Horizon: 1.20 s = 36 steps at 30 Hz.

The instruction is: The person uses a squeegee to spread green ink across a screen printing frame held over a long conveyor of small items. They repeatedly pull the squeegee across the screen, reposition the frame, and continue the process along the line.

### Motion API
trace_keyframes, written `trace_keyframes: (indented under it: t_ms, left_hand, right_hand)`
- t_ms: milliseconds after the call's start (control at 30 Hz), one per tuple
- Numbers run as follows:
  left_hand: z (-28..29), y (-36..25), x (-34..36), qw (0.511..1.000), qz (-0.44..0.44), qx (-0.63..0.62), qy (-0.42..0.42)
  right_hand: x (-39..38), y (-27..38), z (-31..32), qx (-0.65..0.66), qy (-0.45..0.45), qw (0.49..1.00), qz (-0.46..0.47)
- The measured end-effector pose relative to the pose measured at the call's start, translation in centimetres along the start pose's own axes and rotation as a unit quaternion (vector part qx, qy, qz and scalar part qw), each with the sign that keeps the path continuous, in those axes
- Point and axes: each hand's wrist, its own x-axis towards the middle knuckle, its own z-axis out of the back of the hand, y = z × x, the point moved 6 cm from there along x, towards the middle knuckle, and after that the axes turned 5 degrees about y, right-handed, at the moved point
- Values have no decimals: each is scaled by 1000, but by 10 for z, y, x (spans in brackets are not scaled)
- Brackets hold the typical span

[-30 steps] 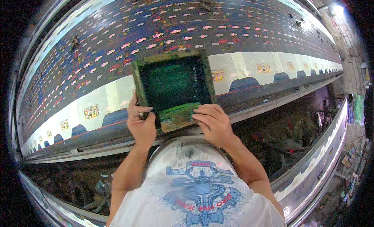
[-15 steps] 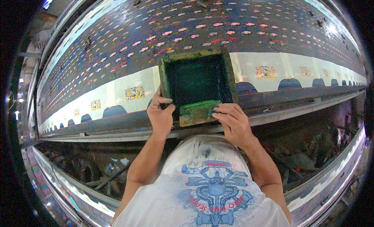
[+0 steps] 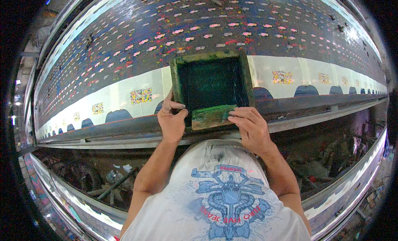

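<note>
Far left: pale cloth strip along the near side of the dark table, with a colourful motif just short of the wooden frame; wet or dry, cannot tell; could smear if brushed by knuckles or wood

Next: left hand at the frame's left side, fingers curled round, thumb and forefinger bent with a small gap between, apparently gripping the wood; could lose purchase if slick with colour

Middle: frame across the strip, reaching back to the table's near edge, close to the shirt; resting or held clear, cannot tell; could tip bodyward for want of support underneath, or skew from an uneven pull

Near end of frame: green-stained board, slightly tilted, right end higher; could slide into the dark interior or drip if loaded with colour

Right: right hand, fingers bent and nearly closed, pinching the board's right end, thumb mostly hidden; could let the board pivot, being gripped at one end only

Far right: second motif beyond the frame, open to smudging if swinging wide; nearer, dark gap below the edge, liable to swallow anything dropped
</note>
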Motion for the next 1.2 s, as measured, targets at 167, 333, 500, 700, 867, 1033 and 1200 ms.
trace_keyframes:
  t_ms: [167, 333, 500, 700, 867, 1033, 1200]
  left_hand:
    - [1, 1, 0, 1000, 17, 10, -12]
    - [4, 2, 1, 1000, 6, 28, -7]
    - [7, 10, 0, 997, 18, 72, -7]
    - [5, 7, -2, 993, 15, 113, -14]
    - [3, 11, -2, 993, 6, 118, -19]
    - [4, 10, -3, 989, -15, 147, -22]
    - [4, 9, -4, 989, -5, 145, -17]
  right_hand:
    - [14, 7, 4, -21, -1, 1000, -2]
    - [27, 20, -2, -99, 47, 994, 21]
    - [48, 38, -24, -203, 174, 963, 21]
    - [67, 25, -21, -166, 277, 946, -17]
    - [113, -6, -11, -135, 317, 937, -51]
    - [159, -38, -16, -164, 245, 955, -25]
    - [173, -60, -23, -161, 197, 967, -25]
